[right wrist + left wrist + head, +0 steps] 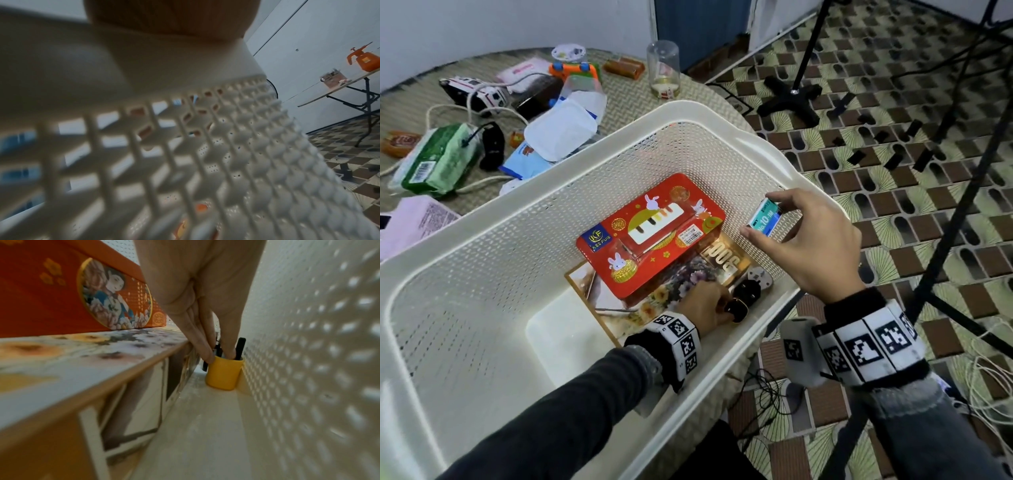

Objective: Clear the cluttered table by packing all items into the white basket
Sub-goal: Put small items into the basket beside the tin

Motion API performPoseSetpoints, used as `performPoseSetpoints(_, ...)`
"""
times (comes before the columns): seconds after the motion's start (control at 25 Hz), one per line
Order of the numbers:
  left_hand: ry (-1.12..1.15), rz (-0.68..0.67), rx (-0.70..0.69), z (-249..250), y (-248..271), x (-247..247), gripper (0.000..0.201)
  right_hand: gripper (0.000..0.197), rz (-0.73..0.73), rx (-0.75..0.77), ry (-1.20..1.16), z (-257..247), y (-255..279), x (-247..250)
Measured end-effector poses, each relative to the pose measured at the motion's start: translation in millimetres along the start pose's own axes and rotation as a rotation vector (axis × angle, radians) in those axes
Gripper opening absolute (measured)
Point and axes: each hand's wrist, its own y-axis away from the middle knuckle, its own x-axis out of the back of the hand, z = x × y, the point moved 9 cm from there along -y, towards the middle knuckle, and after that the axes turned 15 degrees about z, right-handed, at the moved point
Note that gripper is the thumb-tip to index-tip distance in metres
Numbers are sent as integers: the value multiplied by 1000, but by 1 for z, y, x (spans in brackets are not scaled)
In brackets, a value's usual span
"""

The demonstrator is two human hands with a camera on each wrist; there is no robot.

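— How far along am I?

— Early, I judge. The white basket already holds a red tin on a flat floral box. My left hand pinches the rim of a yellow cup of pens against the basket's near right wall. My right hand pinches a small staple box over the right rim.

— And what's left?

— Plenty on the counter at far left: a green packet, a toy ambulance, a glass jar, pouches and a cord.
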Motion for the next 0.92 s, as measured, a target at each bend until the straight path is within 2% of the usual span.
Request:
performPoseSetpoints(0.16,37,-18,24,2,2,9,32,61,-25,13,21,-2,1,0)
performPoseSetpoints(0.32,68,136,1,23,2,65,14,62,-91,39,48,-2,2,-2)
performPoseSetpoints(0.4,45,338,-8,32,5,121,9,62,-165,70,76,-4,3,-7)
performPoseSetpoints(0.52,-75,832,-198,45,31,224,11,62,-325,106,76,-11,3,-16)
performPoseSetpoints(0.6,-259,1003,-151,25,46,268,25,62,-426,142,33,-27,-3,-14)
performPoseSetpoints(0.68,-344,989,8,-12,48,288,41,62,-507,263,19,-56,-11,-6)
performPoseSetpoints(0.76,-320,949,140,-44,51,294,45,56,-583,407,31,-94,-17,-4)
performPoseSetpoints(0.84,-291,955,151,-57,54,295,41,47,-656,509,38,-128,-20,-12)
performPoseSetpoints(0.92,-283,962,117,-61,56,298,39,46,-723,586,19,-155,-19,-30)
